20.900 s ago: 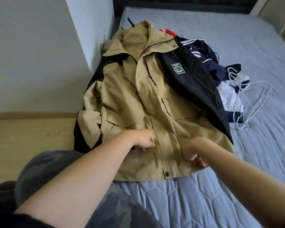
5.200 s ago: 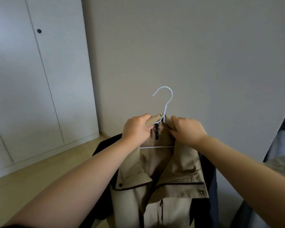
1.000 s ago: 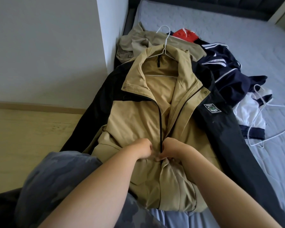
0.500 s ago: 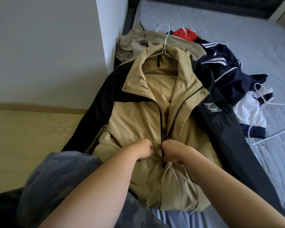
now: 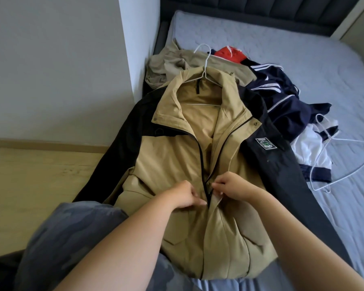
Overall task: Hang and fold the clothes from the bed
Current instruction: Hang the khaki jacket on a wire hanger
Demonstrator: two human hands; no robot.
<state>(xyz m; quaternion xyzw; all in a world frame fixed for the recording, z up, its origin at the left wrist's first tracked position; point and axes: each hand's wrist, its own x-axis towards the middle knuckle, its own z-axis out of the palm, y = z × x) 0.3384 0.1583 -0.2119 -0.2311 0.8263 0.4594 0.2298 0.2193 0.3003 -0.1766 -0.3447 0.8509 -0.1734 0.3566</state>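
Head view, only view available.

Subject: tan-and-black jacket (image 5: 172, 156), lying front-up on the near corner of the bed (image 5: 282, 34), collar toward 12 o'clock, hem toward 6. A white wire hanger (image 5: 205, 59) is already inside the shoulders, with its hook poking out past the collar at 12. The zip (image 5: 200, 152) is closed in the lower half and open from mid-chest up.

Grip, left hand (image 5: 185, 195): fingers curled, pinching the left front panel just beside the zip. Grip, right hand (image 5: 233, 185): thumb and fingers pinched on the front edge at the top of the closed run. The slider is hidden under the fingers.

Handling (judgement): soft shell fabric, medium weight, probably a little slick. It will sag and slide on thin wire, so brace the cloth below the slider while pulling up, and afterwards lift by the hanger hook, not the cloth.

Labels: a sleeve patch (image 5: 265, 143) sits at 2 o'clock from the hands, white-bordered with a green round emblem. Its lettering is too small to read. No other writing found.

Remaining pile, 12 to 3 o'clock of the jacket: olive garment (image 5: 172, 61), red item (image 5: 229, 54), navy striped track top (image 5: 282, 99), white-and-navy piece (image 5: 309, 152), and a spare wire hanger (image 5: 343, 177) lying partly on it.

Progress (judgement): first item nearly hung.
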